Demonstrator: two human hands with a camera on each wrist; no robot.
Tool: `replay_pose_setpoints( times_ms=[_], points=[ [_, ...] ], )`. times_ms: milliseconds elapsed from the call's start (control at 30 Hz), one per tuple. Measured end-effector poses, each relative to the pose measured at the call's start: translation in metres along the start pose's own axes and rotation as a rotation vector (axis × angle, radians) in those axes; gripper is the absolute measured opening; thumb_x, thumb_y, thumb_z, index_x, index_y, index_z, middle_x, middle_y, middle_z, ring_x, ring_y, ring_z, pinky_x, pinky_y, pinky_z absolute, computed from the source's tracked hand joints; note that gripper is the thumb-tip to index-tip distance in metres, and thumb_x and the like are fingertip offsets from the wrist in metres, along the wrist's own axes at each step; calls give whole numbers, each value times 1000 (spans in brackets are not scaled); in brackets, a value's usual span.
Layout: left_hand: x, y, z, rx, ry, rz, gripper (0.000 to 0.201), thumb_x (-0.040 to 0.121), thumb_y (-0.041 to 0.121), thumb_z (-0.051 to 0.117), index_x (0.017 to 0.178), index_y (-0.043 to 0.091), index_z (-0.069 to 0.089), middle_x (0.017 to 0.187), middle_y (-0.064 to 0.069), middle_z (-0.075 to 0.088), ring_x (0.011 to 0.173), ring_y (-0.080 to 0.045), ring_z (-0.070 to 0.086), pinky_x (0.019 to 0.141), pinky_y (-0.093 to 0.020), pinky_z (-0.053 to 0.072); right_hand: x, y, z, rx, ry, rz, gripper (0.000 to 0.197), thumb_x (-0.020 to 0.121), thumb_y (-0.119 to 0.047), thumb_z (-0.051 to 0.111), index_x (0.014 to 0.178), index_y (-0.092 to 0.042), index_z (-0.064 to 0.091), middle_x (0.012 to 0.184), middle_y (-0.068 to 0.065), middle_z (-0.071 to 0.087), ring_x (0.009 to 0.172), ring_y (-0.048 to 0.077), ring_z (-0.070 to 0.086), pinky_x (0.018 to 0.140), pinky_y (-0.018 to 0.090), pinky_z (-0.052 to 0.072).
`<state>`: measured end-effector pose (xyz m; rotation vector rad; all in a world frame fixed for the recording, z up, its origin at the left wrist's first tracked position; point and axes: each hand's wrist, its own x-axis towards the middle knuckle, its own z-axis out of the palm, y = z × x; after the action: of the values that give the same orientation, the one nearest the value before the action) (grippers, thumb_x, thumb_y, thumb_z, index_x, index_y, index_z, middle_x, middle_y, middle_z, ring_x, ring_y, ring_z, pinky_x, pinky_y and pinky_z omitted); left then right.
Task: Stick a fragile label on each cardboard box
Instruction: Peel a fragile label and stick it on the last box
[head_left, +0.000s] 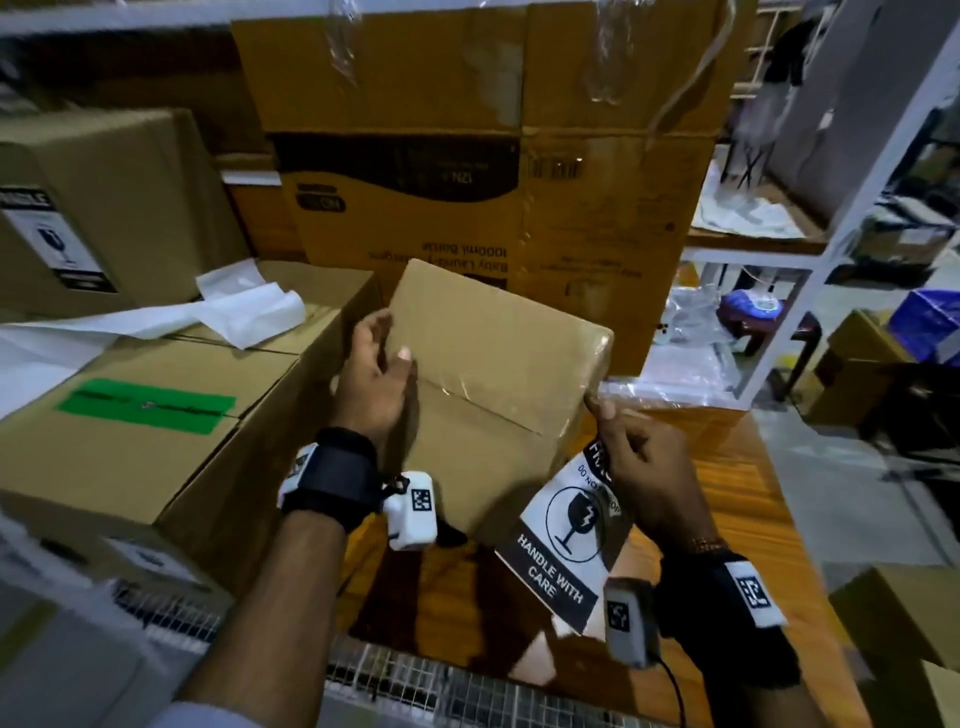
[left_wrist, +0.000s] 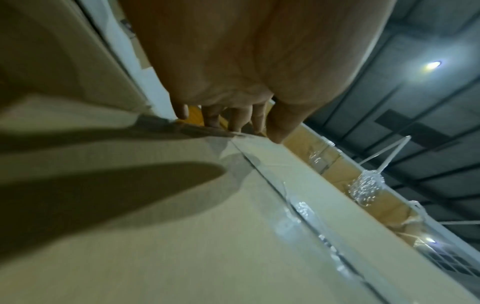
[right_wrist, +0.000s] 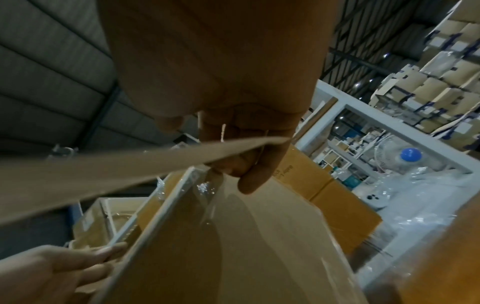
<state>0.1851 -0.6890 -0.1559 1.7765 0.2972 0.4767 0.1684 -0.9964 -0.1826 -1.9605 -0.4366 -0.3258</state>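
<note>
A small plain cardboard box (head_left: 498, 364) with a clear-taped seam stands tilted on the wooden table. My left hand (head_left: 382, 358) holds its left edge, thumb on the top face and fingers round the side. In the left wrist view that hand (left_wrist: 233, 115) reaches over the box (left_wrist: 182, 226). My right hand (head_left: 631, 457) pinches the top of a black-and-white fragile label (head_left: 563, 545) beside the box's right corner. The label hangs printed side up, off the box. In the right wrist view the label (right_wrist: 116, 174) runs edge-on from my right hand (right_wrist: 246, 160) above the box (right_wrist: 246, 246).
A large box with green tape (head_left: 130, 431) sits close on the left, with white backing paper (head_left: 223, 312) on it. Behind it is a box bearing a fragile label (head_left: 57, 249). Tall printed cartons (head_left: 467, 156) stand behind. A white shelf frame (head_left: 831, 249) stands at the right.
</note>
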Motion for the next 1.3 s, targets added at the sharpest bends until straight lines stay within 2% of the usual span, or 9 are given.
replay_pose_setpoints(
  times_ms=[133, 233, 400, 500, 733, 900, 1033, 1167, 1300],
  points=[
    [17, 32, -23, 249, -217, -18, 32, 102, 34, 58, 127, 54, 54, 146, 1, 56, 124, -27, 57, 108, -49, 46, 4, -17, 6, 36, -18, -61, 70, 108, -55, 41, 56, -8, 47, 56, 9, 47, 50, 27, 45, 55, 49, 48],
    [37, 34, -37, 657, -502, -127, 59, 100, 36, 65, 153, 40, 39, 163, -14, 33, 145, -36, 39, 111, -41, 37, 4, -17, 16, 69, -66, -53, 67, 108, -57, 41, 65, -8, 58, 53, -7, 43, 48, 11, 35, 47, 38, 35],
    [27, 20, -62, 1031, -289, -79, 69, 93, 67, 57, 154, 42, 37, 168, -8, 25, 152, -34, 26, 120, -61, 24, 5, -6, 20, 129, -112, 96, 62, 103, -68, 38, 79, -20, 70, 82, -2, 74, 63, 15, 63, 58, 26, 42],
    [-29, 8, -66, 792, -88, -24, 90, 85, 78, 55, 158, 36, 27, 167, -7, 24, 151, -33, 28, 118, -63, 27, 11, 6, 11, 193, -79, 214, 57, 102, -64, 33, 111, -28, 76, 112, -11, 74, 104, -3, 69, 81, 18, 51],
    [-122, -6, 6, 46, -326, -239, 132, 69, 78, 75, 156, 46, -19, 139, 32, 48, 135, -6, 49, 116, -37, 38, 19, 28, -1, 176, 29, 309, 52, 99, -65, 33, 118, -27, 65, 115, -13, 67, 110, 6, 62, 80, 28, 48],
    [-119, -16, 10, -22, -177, -221, 107, 94, 30, 73, 157, 38, -13, 141, 21, 42, 126, -7, 50, 113, -39, 41, 14, 50, -5, 140, -49, 369, 60, 98, -72, 34, 141, -33, 53, 131, -4, 65, 119, 17, 62, 98, 45, 53],
    [-131, -12, 13, -21, 5, -325, 75, 98, 51, 57, 154, 26, 13, 138, 8, 49, 101, -3, 57, 84, -22, 45, 6, 67, -2, 59, -274, 413, 69, 94, -82, 31, 134, -37, 63, 120, -9, 70, 112, 14, 65, 92, 39, 53],
    [-144, -12, 20, 45, 60, -374, 72, 82, 82, 35, 132, 31, 25, 111, 3, 61, 95, -13, 59, 89, -39, 48, 0, 59, 0, 70, -309, 325, 55, 100, -68, 37, 126, -30, 68, 109, -15, 74, 102, 3, 68, 79, 25, 51],
    [-137, -6, 11, 34, 137, -242, 74, 80, 73, 59, 134, 32, 28, 122, -2, 66, 99, -18, 68, 79, -38, 55, 5, 32, -10, 101, -268, 270, 38, 100, -61, 38, 89, -37, 65, 77, -31, 69, 75, -9, 63, 63, 9, 43]
  ],
)
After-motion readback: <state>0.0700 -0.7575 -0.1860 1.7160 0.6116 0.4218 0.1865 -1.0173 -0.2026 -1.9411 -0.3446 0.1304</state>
